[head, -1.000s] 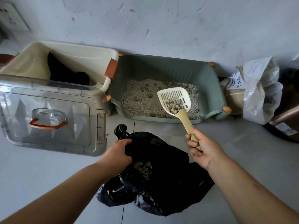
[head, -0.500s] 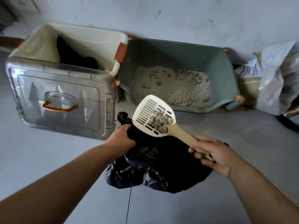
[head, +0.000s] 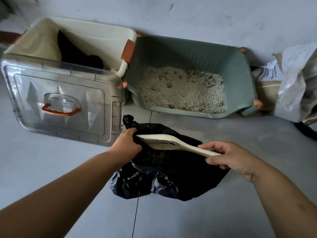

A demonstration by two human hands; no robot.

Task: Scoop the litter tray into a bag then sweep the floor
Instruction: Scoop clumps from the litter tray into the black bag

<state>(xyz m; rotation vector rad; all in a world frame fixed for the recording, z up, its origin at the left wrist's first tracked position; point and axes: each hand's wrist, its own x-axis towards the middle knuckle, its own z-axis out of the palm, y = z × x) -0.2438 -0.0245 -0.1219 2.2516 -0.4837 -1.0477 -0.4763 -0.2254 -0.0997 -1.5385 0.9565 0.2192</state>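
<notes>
Mid-scooping: left hand (head: 126, 144) clenched on black bag (head: 171, 170) rim, right hand (head: 229, 158) wrapped around tipped scoop (head: 164, 142); next, probably back to far litter tray (head: 243, 69).

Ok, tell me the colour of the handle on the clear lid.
Orange, on the clear lid's handle, seen in the head view.

A pale grey tiled floor (head: 223, 212) fills the near ground, a thin dark grout line (head: 135, 219) running toward me. At the far side rises a scuffed, chalky white wall (head: 205, 18), marked with small chips. Against it on the left sits a cream storage box (head: 96, 36), its clear lid (head: 60, 103) leaning in front. On the right slumps a crumpled paper sack (head: 291, 79). The light is soft and even.
</notes>
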